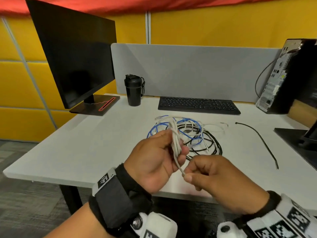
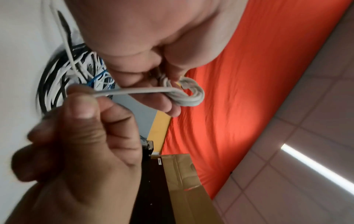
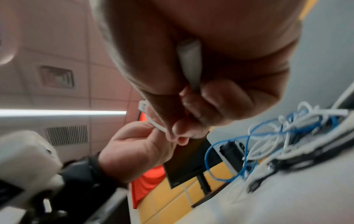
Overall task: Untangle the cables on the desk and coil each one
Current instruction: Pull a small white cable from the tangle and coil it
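Note:
My left hand grips a small bundle of grey cable above the desk's near edge; the coiled loops show in the left wrist view. My right hand pinches the free end of that same grey cable between thumb and forefinger, just right of the left hand. Behind both hands lies a tangle of blue cable, black cable and white cable on the white desk. The tangle also appears in the right wrist view.
A loose black cable tie lies to the right of the tangle. A black keyboard, a black shaker bottle, a monitor at back left and a computer tower at back right stand on the desk.

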A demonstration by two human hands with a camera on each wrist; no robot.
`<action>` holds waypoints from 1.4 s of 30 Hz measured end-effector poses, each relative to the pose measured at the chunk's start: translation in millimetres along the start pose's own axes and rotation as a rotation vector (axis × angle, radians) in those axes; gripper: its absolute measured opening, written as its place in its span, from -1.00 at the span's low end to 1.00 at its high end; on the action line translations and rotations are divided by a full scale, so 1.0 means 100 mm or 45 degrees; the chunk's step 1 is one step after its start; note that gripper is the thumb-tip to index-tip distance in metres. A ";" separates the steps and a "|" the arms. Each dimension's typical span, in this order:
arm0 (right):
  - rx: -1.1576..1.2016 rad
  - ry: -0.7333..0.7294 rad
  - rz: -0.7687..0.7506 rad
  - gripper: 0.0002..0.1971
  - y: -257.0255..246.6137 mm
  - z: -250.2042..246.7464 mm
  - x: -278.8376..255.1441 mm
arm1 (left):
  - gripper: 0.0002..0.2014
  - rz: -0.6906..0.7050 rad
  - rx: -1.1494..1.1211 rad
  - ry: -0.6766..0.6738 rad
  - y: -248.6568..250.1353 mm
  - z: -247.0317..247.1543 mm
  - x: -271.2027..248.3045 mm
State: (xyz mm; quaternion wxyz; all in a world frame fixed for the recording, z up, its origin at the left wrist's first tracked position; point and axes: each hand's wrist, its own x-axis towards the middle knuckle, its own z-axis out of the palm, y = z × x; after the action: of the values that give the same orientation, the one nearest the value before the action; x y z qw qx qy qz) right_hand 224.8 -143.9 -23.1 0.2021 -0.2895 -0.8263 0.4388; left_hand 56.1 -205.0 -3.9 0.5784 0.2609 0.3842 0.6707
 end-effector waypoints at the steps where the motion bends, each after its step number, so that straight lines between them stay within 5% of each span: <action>1: -0.107 0.097 0.002 -0.86 0.02 -0.02 0.01 | -0.75 0.028 0.076 -0.065 -0.02 0.01 -0.01; 4: -0.386 0.378 -0.065 -0.75 0.07 -0.06 0.03 | -0.72 0.295 0.486 -0.202 -0.04 0.01 -0.02; 8: -0.260 0.582 -0.198 -0.77 0.05 -0.12 0.03 | -0.74 0.380 0.827 -0.274 -0.09 0.01 -0.04; 14: -0.134 0.583 -0.314 -0.88 -0.04 -0.10 0.01 | -0.75 0.359 0.923 -0.191 -0.13 -0.04 0.00; 19: -0.130 0.177 -0.129 -0.86 -0.05 -0.27 -0.03 | -0.80 0.574 1.113 -0.001 -0.13 -0.15 0.06; 24: -0.501 0.654 -0.535 -0.93 -0.19 -0.25 -0.11 | -0.82 0.721 1.322 0.014 -0.12 -0.22 0.08; 29: -0.722 0.579 -0.553 -0.76 -0.19 0.00 -0.12 | -0.68 0.748 1.334 -0.189 -0.18 -0.12 0.00; 34: -0.290 0.523 -0.528 -0.71 -0.13 -0.05 -0.06 | -0.73 0.700 1.394 -0.303 -0.10 -0.12 -0.02; 42: 0.573 0.231 -0.051 -0.69 -0.07 -0.16 0.03 | -0.68 0.564 1.709 -0.515 0.05 -0.12 -0.09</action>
State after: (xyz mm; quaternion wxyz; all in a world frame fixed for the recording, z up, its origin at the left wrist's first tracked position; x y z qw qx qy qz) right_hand 229.6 -135.5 -8.7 0.3435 -0.2588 -0.6919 0.5799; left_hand 45.2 -216.6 -5.4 0.2046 0.7490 0.5362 0.3312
